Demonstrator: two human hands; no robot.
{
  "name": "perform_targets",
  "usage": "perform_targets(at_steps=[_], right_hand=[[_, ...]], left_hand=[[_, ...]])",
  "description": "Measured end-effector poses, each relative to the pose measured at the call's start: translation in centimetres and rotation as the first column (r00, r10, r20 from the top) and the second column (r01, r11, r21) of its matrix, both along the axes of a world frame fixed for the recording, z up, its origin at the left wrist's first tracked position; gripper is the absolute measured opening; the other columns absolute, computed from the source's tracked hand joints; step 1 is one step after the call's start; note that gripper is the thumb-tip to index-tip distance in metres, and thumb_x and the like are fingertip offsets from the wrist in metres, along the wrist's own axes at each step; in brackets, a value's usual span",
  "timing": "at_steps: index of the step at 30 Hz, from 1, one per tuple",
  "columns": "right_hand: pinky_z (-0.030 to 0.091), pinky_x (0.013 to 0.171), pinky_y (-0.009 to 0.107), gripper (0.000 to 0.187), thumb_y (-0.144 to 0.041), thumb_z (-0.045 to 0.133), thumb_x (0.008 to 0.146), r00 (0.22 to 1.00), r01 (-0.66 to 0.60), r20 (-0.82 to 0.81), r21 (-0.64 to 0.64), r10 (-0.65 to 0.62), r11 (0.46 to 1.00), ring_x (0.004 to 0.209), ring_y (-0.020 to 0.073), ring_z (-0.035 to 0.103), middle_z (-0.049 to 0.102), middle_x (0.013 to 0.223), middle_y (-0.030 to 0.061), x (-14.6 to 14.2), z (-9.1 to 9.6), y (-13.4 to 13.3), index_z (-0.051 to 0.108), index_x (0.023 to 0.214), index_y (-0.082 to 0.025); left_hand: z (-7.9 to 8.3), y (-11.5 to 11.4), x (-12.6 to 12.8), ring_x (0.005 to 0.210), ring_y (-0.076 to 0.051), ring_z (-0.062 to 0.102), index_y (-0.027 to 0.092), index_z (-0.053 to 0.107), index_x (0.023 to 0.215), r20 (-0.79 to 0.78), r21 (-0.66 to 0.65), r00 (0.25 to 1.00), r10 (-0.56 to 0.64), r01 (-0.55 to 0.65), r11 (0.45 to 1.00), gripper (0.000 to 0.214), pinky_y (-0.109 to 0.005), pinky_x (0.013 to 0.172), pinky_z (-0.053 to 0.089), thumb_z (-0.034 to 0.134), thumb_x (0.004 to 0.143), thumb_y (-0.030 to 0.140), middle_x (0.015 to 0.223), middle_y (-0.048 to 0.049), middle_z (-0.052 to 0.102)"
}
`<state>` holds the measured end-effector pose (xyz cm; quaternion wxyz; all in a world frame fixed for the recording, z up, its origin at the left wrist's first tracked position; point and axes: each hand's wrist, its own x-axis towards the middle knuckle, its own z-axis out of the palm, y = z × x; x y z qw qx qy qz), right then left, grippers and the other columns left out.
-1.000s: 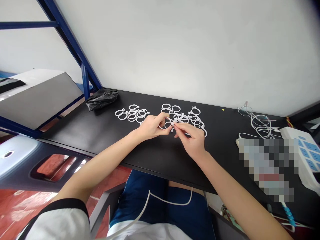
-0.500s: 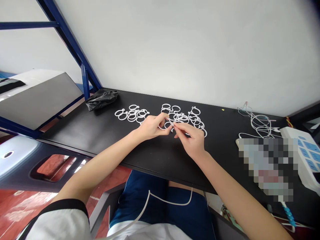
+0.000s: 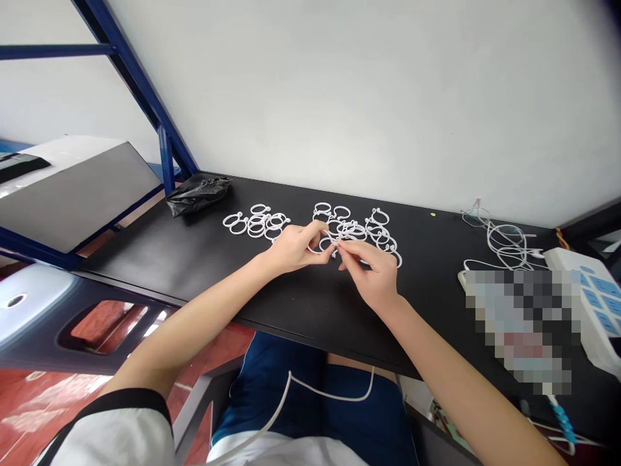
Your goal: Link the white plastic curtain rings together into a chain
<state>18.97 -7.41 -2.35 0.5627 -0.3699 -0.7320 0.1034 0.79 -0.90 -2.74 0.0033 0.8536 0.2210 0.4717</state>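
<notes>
A white plastic ring (image 3: 314,250) is held between my two hands, just above the black tabletop. My left hand (image 3: 297,248) grips the ring's left side with thumb and curled fingers. At the ring's right side, the fingertips of my right hand (image 3: 369,264) pinch it, near a small knob-like end. My fingers partly hide where the ends meet, so I cannot tell if they are joined. Behind my hands lies a spread of similar white rings (image 3: 380,217), several overlapping. Another cluster of rings (image 3: 256,225) lies to the left of my left hand.
A crumpled black plastic bag (image 3: 198,195) sits at the table's far left. To the right are earphones with a tangled white cable (image 3: 507,243), a blurred-out phone and a white power strip (image 3: 582,304). A pale wall (image 3: 363,97) stands behind the black table (image 3: 291,307).
Almost nothing differs: both hands keep their hold on the white ring in the same place. The view has shifted very slightly.
</notes>
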Motion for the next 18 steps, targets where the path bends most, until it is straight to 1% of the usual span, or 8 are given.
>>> perform_targets(at_steps=[4,8,12,18], right_hand=[[0.058,0.051,0.025,0.018,-0.016,0.060,0.091,1.000,-0.003,-0.006,0.001,0.003,1.000,0.056,0.0121,0.068,0.077,0.090,0.0039,0.0,0.1,0.0,0.075,0.099,-0.022],[0.058,0.054,0.026,0.015,-0.018,0.062,0.090,1.000,0.012,0.023,0.006,-0.012,1.000,0.055,0.0125,0.067,0.076,0.086,0.0039,0.0,0.3,0.0,0.074,0.098,-0.022],[0.057,0.052,0.026,0.013,-0.019,0.062,0.090,0.998,0.019,0.060,0.045,-0.021,0.999,0.053,0.0125,0.066,0.076,0.083,0.0035,-0.1,0.4,-0.1,0.073,0.096,-0.022],[0.056,0.053,0.025,0.015,-0.012,0.061,0.090,0.996,-0.029,0.091,0.113,0.018,0.993,0.057,0.0125,0.067,0.075,0.081,0.0033,-0.2,1.3,-0.6,0.071,0.096,-0.022]], left_hand=[[0.1,0.0,0.0,0.043,-0.005,0.036,0.018,0.050,0.094,0.013,0.017,1.000,-0.005,0.005,1.000,0.018,-0.014,0.047,0.033,0.058,0.088,0.032,0.052,0.0116,0.040],[0.2,0.0,0.0,0.042,-0.005,0.037,0.019,0.051,0.093,0.021,0.074,1.000,0.005,-0.007,0.997,0.017,-0.015,0.046,0.034,0.057,0.087,0.034,0.051,0.0112,0.041],[0.6,-0.2,0.1,0.040,-0.005,0.036,0.019,0.050,0.092,0.039,0.132,0.999,0.008,-0.013,0.991,0.017,-0.015,0.045,0.035,0.057,0.087,0.035,0.049,0.0113,0.042],[1.2,-0.8,0.3,0.038,-0.005,0.036,0.019,0.049,0.091,0.080,0.206,0.997,-0.015,-0.002,0.979,0.016,-0.015,0.043,0.034,0.054,0.088,0.035,0.048,0.0117,0.039]])
